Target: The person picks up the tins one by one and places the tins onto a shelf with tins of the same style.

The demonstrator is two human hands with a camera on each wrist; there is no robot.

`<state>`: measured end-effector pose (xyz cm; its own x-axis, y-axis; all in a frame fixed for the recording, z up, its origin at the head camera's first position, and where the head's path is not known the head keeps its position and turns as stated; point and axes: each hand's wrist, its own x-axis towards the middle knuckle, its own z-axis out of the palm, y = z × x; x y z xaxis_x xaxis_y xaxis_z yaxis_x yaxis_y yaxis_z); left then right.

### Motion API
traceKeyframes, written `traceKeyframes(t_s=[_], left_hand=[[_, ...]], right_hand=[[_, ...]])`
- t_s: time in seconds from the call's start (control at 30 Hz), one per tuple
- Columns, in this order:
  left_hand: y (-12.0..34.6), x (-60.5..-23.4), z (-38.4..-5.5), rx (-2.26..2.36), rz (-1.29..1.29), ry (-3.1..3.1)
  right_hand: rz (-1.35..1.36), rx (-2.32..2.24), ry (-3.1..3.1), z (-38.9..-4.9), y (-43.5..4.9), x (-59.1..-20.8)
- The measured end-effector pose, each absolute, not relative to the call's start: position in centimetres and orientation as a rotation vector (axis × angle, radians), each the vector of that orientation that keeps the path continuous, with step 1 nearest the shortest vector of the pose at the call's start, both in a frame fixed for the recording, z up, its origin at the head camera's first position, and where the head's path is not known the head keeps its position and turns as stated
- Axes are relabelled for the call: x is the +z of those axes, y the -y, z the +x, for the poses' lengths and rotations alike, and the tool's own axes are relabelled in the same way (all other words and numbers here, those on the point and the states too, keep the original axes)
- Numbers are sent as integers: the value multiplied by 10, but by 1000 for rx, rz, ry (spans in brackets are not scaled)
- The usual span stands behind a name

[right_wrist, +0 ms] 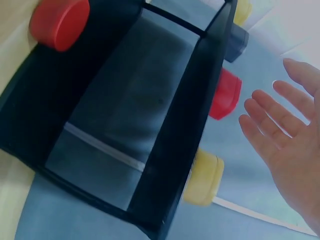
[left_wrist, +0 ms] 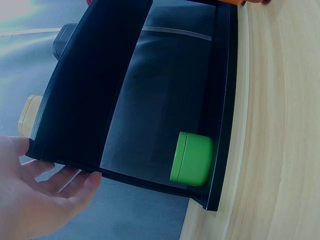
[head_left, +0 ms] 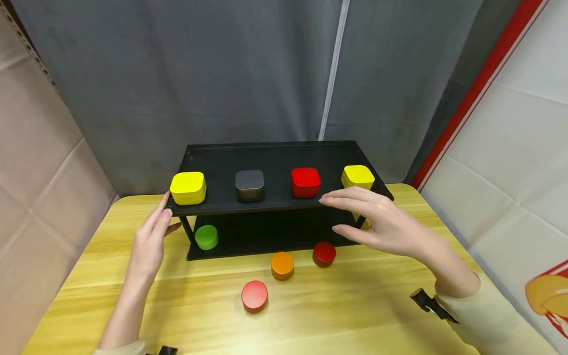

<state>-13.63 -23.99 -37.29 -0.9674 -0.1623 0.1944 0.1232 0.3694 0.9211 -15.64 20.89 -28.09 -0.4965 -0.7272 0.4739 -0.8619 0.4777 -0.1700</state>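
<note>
My left hand (head_left: 148, 241) grips the left end of the upper board of a black two-tier shelf (head_left: 266, 157), its fingers at the front corner and side edge. My right hand (head_left: 383, 219) hovers with fingers extended before the right end of the shelf, holding nothing. It partly covers a yellow square box (head_left: 358, 175) in the head view. Along the upper tier also stand another yellow square box (head_left: 188, 188), a dark grey square box (head_left: 250, 186) and a red square box (head_left: 305, 182). A green round box (left_wrist: 194, 159) sits on the lower tier at the left.
On the wooden table (head_left: 199, 315), before the shelf, lie a light red round box (head_left: 255, 296), an orange round box (head_left: 282, 266) and a dark red round box (head_left: 324, 254). A grey curtain (head_left: 248, 74) hangs behind. White padded panels (head_left: 510, 148) flank the table.
</note>
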Motion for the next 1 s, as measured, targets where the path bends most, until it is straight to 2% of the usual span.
traceKeyframes(t_s=[0.53,1.0], left_hand=[[239,-372,-135,-1647,25,2370],[239,-373,-136,-1632,19,2363]], right_hand=[[1396,636,2511,-151,-180,-302],[1551,705,2515,-150,-142,-327]])
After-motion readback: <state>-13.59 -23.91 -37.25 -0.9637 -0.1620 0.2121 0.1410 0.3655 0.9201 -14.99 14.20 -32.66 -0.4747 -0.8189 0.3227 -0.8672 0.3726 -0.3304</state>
